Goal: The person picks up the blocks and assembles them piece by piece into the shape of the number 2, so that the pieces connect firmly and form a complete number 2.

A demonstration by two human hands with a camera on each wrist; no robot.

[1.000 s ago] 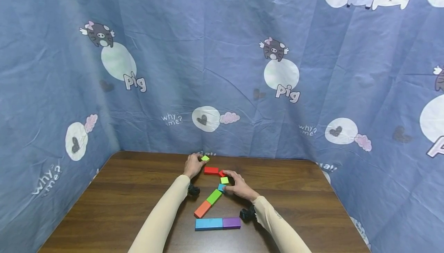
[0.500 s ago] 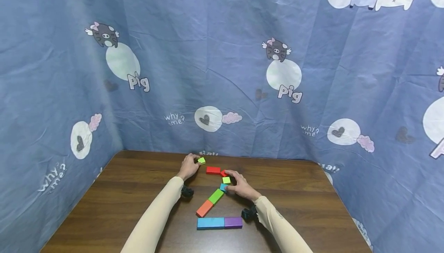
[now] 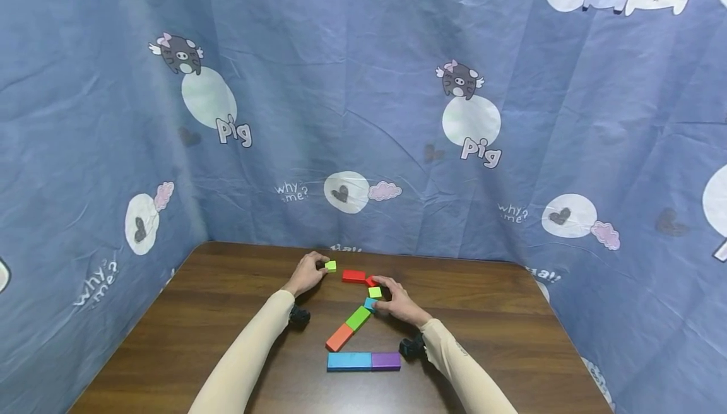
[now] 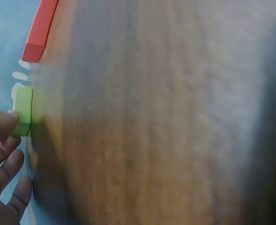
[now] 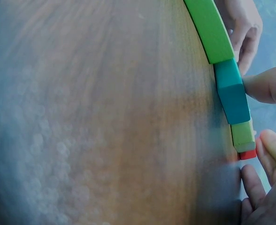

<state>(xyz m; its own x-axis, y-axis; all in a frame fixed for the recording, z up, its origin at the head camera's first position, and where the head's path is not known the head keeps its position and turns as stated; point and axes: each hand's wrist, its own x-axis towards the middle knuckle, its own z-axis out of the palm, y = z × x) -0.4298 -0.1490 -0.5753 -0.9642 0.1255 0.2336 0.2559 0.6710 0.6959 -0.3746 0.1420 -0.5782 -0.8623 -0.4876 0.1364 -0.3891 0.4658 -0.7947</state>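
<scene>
My left hand [image 3: 307, 273] pinches a lime-green cube [image 3: 331, 266] near the table's back edge, left of a long red block [image 3: 354, 276]. The thumb overlaps the cube's side in the left wrist view. My right hand [image 3: 400, 305] spans the right side of a curved row: its thumb touches a blue block [image 5: 232, 91], while the index finger reaches a small red block [image 3: 371, 281], partly hidden. Between these two sits another lime cube [image 3: 375, 292]. From the blue block, a green block [image 3: 358, 319] and an orange block [image 3: 339, 337] continue diagonally toward the near left.
In front of the curve, a long blue block [image 3: 349, 361] and a purple block [image 3: 385, 361] lie end to end. The brown wooden table [image 3: 483, 332] meets a blue pig-print cloth [image 3: 392, 117] behind. Dark devices [image 3: 298, 316] sit at both wrists.
My left hand has moved the lime cube left and slightly nearer, away from the long red block, and turned it squarer. My right hand stays at the curved row. The head view shifted slightly.
</scene>
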